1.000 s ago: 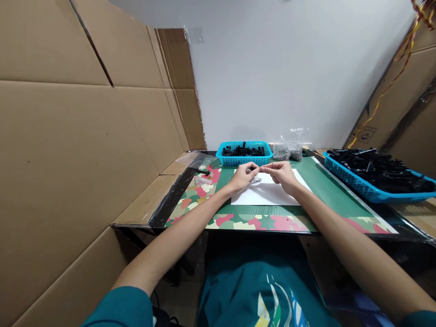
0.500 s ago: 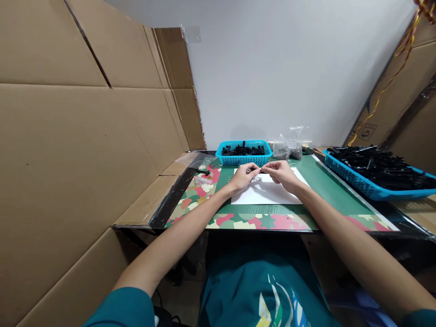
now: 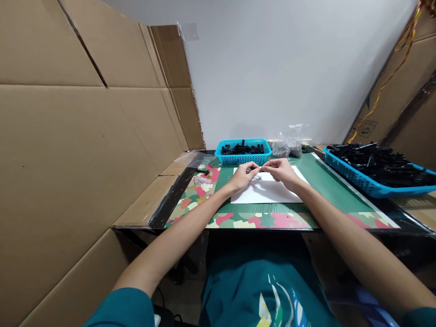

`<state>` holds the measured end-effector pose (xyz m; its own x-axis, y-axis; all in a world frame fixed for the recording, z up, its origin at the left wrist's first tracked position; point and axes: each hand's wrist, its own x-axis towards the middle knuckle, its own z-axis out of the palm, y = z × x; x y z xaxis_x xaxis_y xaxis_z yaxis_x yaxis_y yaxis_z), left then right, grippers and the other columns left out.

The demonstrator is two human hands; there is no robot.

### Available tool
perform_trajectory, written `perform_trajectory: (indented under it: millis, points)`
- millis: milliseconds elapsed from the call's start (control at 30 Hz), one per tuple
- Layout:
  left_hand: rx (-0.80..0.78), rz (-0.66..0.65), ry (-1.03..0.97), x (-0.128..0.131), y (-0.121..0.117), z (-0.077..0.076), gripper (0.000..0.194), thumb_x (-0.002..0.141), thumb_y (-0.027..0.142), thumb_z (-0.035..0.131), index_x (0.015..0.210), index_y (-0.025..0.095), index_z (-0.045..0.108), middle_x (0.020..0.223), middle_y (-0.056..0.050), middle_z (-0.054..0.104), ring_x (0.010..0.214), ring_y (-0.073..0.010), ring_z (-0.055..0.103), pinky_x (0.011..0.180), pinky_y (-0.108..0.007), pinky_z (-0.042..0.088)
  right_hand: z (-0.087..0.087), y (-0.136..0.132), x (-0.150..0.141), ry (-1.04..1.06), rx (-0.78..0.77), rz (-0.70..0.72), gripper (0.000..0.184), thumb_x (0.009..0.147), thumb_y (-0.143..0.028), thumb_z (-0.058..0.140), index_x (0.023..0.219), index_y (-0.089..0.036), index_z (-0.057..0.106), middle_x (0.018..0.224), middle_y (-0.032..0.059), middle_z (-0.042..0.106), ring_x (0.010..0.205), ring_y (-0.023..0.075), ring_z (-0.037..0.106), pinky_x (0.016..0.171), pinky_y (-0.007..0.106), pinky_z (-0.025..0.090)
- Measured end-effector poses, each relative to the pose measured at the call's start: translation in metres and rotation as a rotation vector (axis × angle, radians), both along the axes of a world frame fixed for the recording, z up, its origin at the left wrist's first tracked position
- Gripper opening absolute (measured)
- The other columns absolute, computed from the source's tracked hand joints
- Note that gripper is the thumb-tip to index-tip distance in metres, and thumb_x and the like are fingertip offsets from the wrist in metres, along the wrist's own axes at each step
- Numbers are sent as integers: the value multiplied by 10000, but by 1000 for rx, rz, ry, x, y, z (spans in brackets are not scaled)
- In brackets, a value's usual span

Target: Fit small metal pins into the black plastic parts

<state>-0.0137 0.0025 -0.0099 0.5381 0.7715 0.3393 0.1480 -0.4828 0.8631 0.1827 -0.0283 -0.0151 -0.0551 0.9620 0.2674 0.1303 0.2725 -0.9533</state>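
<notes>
Pinching a tiny dark piece (image 3: 260, 170) between closed fingers of left hand (image 3: 243, 177) and right hand (image 3: 281, 172), probably for fine control, over paper (image 3: 265, 193) on the worktop (image 3: 166, 204). Keeping shiny bits (image 3: 257, 177) against white, likely for easy spotting; with basket (image 3: 243, 159) just beyond, presumably within short reach.

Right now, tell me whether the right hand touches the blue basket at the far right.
Apart: the head view shows green mat between the right hand and that blue basket.
</notes>
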Motion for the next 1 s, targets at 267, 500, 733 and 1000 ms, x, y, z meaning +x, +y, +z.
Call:
perform_trajectory:
  millis: [267, 500, 733, 1000]
  points:
    - [-81, -14, -19, 0, 2, -3, 432, 884, 586, 690, 932, 158, 656, 641, 44, 492, 579, -95, 407, 573, -261, 309, -3, 2, 2, -15, 4, 40, 318, 773, -462, 779, 765, -149, 725, 518, -60, 430, 486, 77, 301, 449, 244, 210]
    - [-13, -10, 22, -1, 6, -5, 346, 918, 508, 658, 943, 163, 644, 751, 9, 569, 638, -115, 485, 620, -266, 387, -5, 4, 4, -12, -21, 65, 288, 777, -439, 755, 762, -156, 703, 500, -77, 380, 483, 77, 268, 466, 249, 202]
    - [346, 255, 222, -9, 11, -5, 176, 1003, 297, 559, 1058, 198, 693, 1104, -59, 639, 882, -171, 613, 867, -323, 500, -9, 5, 13, -408, 91, 9, 343, 797, -460, 690, 706, -136, 756, 550, -22, 468, 558, 107, 339, 540, 276, 210]
    - [362, 288, 260, -8, 10, -5, 171, 1021, 281, 550, 1066, 207, 697, 1092, -48, 644, 856, -166, 628, 845, -308, 509, -9, 15, 23, -441, 186, -297, 448, 779, -564, 699, 688, -128, 748, 586, 53, 615, 577, 158, 471, 568, 291, 310]
